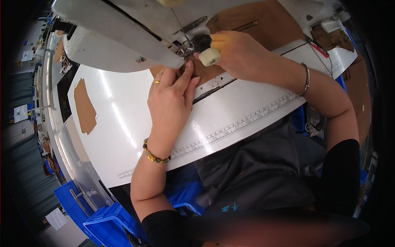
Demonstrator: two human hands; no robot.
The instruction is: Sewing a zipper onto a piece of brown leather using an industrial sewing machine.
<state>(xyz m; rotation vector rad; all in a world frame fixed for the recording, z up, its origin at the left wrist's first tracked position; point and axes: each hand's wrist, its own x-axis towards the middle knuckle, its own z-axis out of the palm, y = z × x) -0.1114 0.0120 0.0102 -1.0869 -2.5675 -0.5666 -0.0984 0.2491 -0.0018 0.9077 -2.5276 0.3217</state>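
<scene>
A white sewing machine (123,37) spans the top of the view above a white table (135,136). My left hand (173,96) lies flat on a brown piece of material (214,72) right beside the needle area (186,47), fingers pressing it down. My right hand (238,51) rests on the same brown material just right of the needle, with a ridged cream thimble-like cap (210,57) on one finger. The brown material runs back under the machine toward the upper right (267,24). Neither hand grips anything.
A separate brown cut piece (84,107) lies on the table's left. A printed ruler strip (230,129) runs along the table's near edge. Blue plastic bins (107,222) stand low on the left. More brown pieces (333,39) sit at the upper right.
</scene>
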